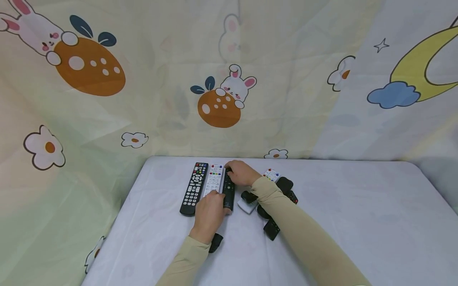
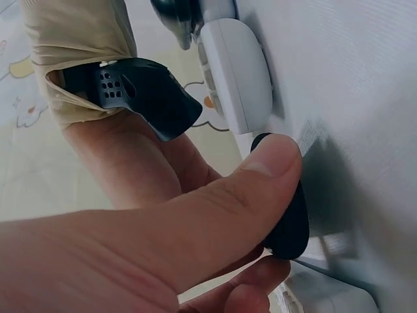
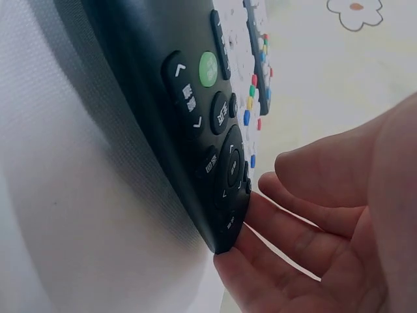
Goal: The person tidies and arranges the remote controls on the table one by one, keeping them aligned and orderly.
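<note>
Three remotes stand side by side on the table: a long black remote point(image 1: 194, 190), a white remote point(image 1: 214, 178) with coloured buttons, and a smaller black remote point(image 1: 229, 194) at the right. My left hand point(image 1: 209, 210) pinches the near end of the smaller black remote between thumb and fingers, plain in the left wrist view. At its far end is my right hand point(image 1: 244, 173). In the right wrist view the fingertips point(image 3: 229, 267) touch that end, while the thumb point(image 3: 313, 176) stays apart from it. My left hand hides the white remote's near end.
Right of the row, partly under my right forearm, lie more remotes: a white one point(image 1: 247, 206), another with coloured buttons point(image 1: 272, 174), and a black one point(image 1: 272, 229). Behind the white-covered table point(image 1: 343, 206) hangs a patterned cloth point(image 1: 286, 79).
</note>
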Demonstrator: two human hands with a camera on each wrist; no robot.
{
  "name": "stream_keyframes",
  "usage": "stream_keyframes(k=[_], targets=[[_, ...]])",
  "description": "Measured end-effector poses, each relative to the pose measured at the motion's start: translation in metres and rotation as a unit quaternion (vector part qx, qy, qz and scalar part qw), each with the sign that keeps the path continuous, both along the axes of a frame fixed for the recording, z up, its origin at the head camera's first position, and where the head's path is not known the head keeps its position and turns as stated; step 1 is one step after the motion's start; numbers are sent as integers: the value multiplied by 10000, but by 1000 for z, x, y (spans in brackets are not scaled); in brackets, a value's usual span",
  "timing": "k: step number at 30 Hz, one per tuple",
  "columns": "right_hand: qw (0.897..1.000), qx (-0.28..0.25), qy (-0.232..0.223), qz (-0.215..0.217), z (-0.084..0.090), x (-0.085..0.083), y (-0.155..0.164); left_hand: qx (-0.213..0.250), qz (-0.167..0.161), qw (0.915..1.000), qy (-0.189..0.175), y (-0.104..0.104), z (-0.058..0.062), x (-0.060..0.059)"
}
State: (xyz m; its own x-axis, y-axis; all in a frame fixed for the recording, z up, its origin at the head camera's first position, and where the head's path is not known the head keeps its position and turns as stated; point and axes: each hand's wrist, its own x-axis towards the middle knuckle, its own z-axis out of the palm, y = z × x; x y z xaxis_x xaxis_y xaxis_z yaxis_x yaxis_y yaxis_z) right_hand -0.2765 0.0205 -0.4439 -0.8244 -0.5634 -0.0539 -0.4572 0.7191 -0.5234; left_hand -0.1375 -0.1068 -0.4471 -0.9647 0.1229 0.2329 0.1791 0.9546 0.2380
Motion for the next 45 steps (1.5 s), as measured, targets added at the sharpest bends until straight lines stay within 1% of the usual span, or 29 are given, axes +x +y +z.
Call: stream_keyframes(k=[11,18,22,27,31,38,42,45], targets=[[9999,-77,-102,-42,-3,-1,1,9,53,10000,-48,2,-3,-1],[10000,-59,-68,-31,-5,-3,0,-59,64,10000,-7,1,-5,0],[9998,-115,-157,-90,-4,-3,-1,-64,59,10000,-6,1,-6,-1],[9996,-38,-256,-75,-3,0,0,0,58,10000,-64,0,-7,-1],[9998,-56,-144,-94,3,3,5,126,55,9999,-55,-1,-6,-1],[9996,-153,176,-149,14,8,19,354,59,9994,-22,-2,-4,1],[9989,-267,207,-336,19,12,30,422,76,9991,-77,-2,-3,1],[9978,-344,128,-544,22,17,39,469,92,9987,-146,-1,-3,1]])
